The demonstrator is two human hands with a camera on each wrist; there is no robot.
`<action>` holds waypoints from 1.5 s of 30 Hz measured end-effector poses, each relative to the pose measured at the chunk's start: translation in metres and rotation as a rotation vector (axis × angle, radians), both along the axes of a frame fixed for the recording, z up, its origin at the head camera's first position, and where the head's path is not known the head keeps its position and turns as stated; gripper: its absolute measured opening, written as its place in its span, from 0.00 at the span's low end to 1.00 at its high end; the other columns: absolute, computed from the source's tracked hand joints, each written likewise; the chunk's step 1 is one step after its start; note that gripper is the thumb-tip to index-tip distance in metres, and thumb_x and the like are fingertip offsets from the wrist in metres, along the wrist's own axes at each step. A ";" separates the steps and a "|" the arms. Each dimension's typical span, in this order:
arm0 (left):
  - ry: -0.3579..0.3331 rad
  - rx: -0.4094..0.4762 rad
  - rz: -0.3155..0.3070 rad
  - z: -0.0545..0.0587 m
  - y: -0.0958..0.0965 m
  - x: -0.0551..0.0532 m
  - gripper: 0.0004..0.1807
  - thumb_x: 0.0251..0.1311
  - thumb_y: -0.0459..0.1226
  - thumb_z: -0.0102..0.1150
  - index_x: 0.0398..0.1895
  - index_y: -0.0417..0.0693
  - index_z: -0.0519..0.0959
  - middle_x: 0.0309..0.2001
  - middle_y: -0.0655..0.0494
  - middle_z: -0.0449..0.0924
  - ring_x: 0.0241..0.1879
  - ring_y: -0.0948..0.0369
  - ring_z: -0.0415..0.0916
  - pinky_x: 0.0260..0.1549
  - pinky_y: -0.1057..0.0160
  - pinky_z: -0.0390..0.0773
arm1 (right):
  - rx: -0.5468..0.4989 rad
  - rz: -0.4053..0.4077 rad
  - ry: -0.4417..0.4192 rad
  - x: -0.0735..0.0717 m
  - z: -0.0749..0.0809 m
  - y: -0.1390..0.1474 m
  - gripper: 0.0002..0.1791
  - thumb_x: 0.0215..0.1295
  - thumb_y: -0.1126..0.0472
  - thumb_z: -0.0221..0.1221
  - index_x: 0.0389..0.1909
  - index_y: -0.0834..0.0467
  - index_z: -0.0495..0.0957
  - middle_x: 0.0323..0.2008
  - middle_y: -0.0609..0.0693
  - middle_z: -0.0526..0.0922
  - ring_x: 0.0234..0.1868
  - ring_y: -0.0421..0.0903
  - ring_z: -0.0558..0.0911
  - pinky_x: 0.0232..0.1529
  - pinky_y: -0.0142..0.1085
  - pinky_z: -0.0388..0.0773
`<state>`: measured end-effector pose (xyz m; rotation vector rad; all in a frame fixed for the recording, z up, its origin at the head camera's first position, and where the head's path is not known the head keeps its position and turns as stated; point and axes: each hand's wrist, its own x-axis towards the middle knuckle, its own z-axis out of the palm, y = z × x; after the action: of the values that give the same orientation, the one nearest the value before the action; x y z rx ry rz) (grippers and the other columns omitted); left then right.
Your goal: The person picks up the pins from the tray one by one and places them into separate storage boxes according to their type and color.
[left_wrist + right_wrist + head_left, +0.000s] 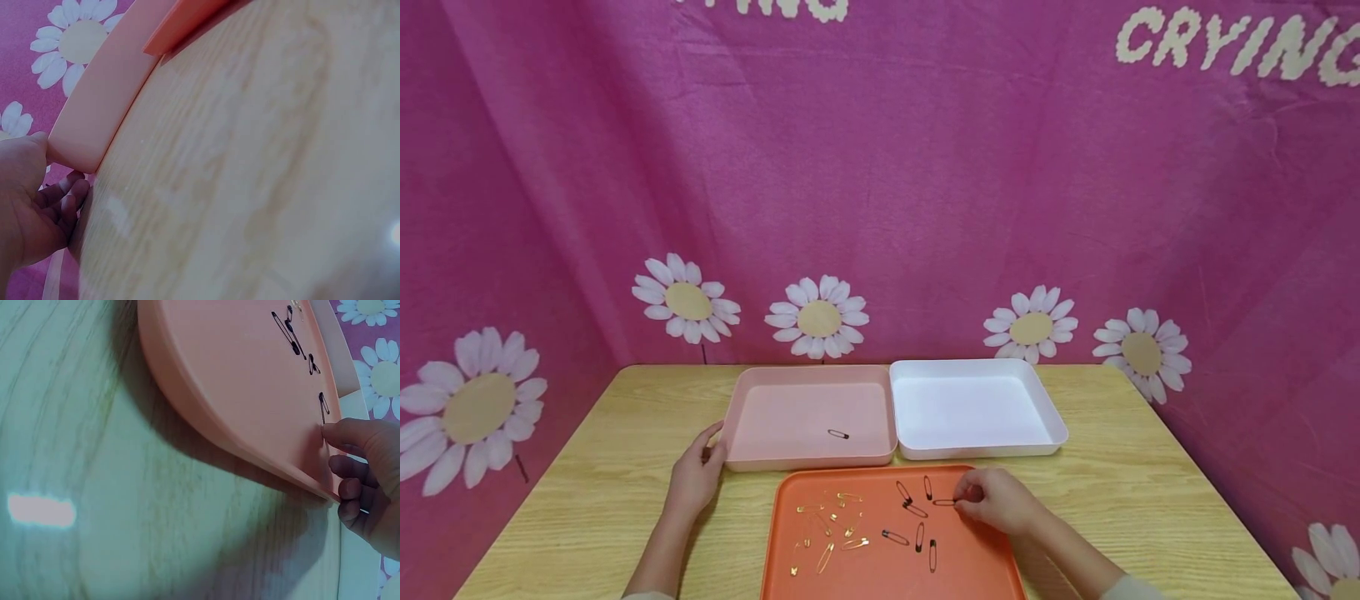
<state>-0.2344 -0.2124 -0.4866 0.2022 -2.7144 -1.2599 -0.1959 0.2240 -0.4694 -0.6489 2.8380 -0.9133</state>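
Right hand: its thumb and index finger pinch one pin; the other fingers (350, 487) are bent by the rim at the tray's far right corner, and whether they touch it I cannot tell. The right hand (1000, 500) comes in from the right.
Pin in the fingers: a black safety pin (943, 502), low over or on the orange tray, pointing leftward out of the fingertips.
Left hand: the left hand (696, 477) rests against the left end of the pink tray (790, 408), its fingers relaxed and slightly bent.
Orange tray: the orange tray (958, 575) lies nearest the person, just in front of the other two trays.
Black pins: six more black pins (895, 537) lie scattered over the middle and right of the orange tray.
Gold pins: a loose cluster of gold pins (825, 558) lies on its left part, some overlapping.
Pink tray: one dark pin (838, 434) lies inside, right of the middle and towards the front.
White tray: the white tray (977, 453) stands side by side with the pink one, to its right.
Counter: all three trays are on a light wood-grain counter (587, 467).
Backdrop: magenta cloth (910, 183) with printed daisies (820, 318) and pale lettering (1246, 46).
Sleeve: a pale sleeve (1131, 588) shows at the right forearm.
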 end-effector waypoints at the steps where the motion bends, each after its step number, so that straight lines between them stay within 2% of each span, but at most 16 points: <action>1: -0.001 0.002 0.000 0.000 0.000 0.000 0.24 0.69 0.40 0.40 0.66 0.43 0.63 0.43 0.38 0.76 0.42 0.50 0.72 0.42 0.55 0.69 | 0.008 -0.006 -0.001 0.000 -0.001 0.000 0.02 0.54 0.62 0.64 0.28 0.55 0.80 0.23 0.40 0.78 0.24 0.31 0.68 0.27 0.28 0.68; 9: -0.018 0.011 -0.001 -0.001 -0.001 0.000 0.24 0.69 0.40 0.39 0.67 0.43 0.62 0.45 0.37 0.75 0.44 0.49 0.71 0.45 0.53 0.69 | 0.063 -0.050 0.053 0.001 -0.007 -0.002 0.02 0.57 0.58 0.62 0.27 0.52 0.80 0.22 0.38 0.77 0.24 0.30 0.69 0.29 0.29 0.70; 15: -0.024 0.019 -0.009 0.000 -0.001 0.003 0.24 0.70 0.41 0.39 0.67 0.43 0.62 0.47 0.36 0.75 0.46 0.48 0.71 0.46 0.51 0.69 | 0.037 -0.076 0.107 0.002 -0.013 -0.002 0.03 0.55 0.59 0.62 0.27 0.54 0.80 0.21 0.38 0.77 0.23 0.29 0.69 0.28 0.28 0.69; 22: -0.046 0.025 -0.018 0.001 -0.001 0.004 0.25 0.70 0.42 0.39 0.68 0.43 0.60 0.49 0.34 0.73 0.48 0.46 0.70 0.49 0.48 0.68 | -0.056 -0.108 0.055 0.004 -0.014 -0.002 0.02 0.53 0.62 0.62 0.25 0.56 0.79 0.19 0.40 0.75 0.21 0.29 0.68 0.24 0.27 0.68; 27: -0.049 0.027 -0.020 0.001 -0.001 0.003 0.25 0.70 0.42 0.38 0.68 0.43 0.60 0.49 0.34 0.73 0.48 0.46 0.70 0.49 0.48 0.68 | -0.191 -0.145 -0.056 0.005 -0.010 -0.001 0.02 0.54 0.65 0.59 0.27 0.60 0.78 0.16 0.44 0.74 0.16 0.33 0.69 0.18 0.27 0.68; 31: -0.043 0.029 -0.021 0.001 -0.001 0.003 0.25 0.70 0.42 0.38 0.68 0.43 0.60 0.49 0.34 0.74 0.47 0.47 0.71 0.48 0.48 0.68 | -0.276 -0.180 -0.109 0.001 -0.006 0.000 0.03 0.55 0.66 0.59 0.29 0.63 0.78 0.18 0.47 0.74 0.17 0.35 0.71 0.18 0.27 0.68; 37: -0.035 0.028 -0.018 0.001 0.000 0.002 0.25 0.71 0.42 0.39 0.67 0.44 0.61 0.48 0.35 0.75 0.47 0.47 0.71 0.47 0.49 0.69 | -0.282 -0.201 -0.109 -0.003 0.002 -0.003 0.05 0.55 0.64 0.61 0.29 0.63 0.78 0.21 0.47 0.75 0.21 0.35 0.70 0.22 0.27 0.68; 45: -0.022 0.024 -0.013 0.002 0.000 0.002 0.24 0.70 0.42 0.39 0.67 0.44 0.62 0.47 0.36 0.76 0.45 0.48 0.72 0.46 0.50 0.69 | -0.315 -0.167 -0.078 -0.012 0.014 -0.015 0.04 0.56 0.65 0.60 0.29 0.63 0.79 0.22 0.46 0.75 0.23 0.34 0.69 0.24 0.26 0.67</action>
<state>-0.2328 -0.2123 -0.4851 0.2027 -2.7244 -1.3017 -0.2076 0.2092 -0.4558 -0.3936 2.7346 -1.3982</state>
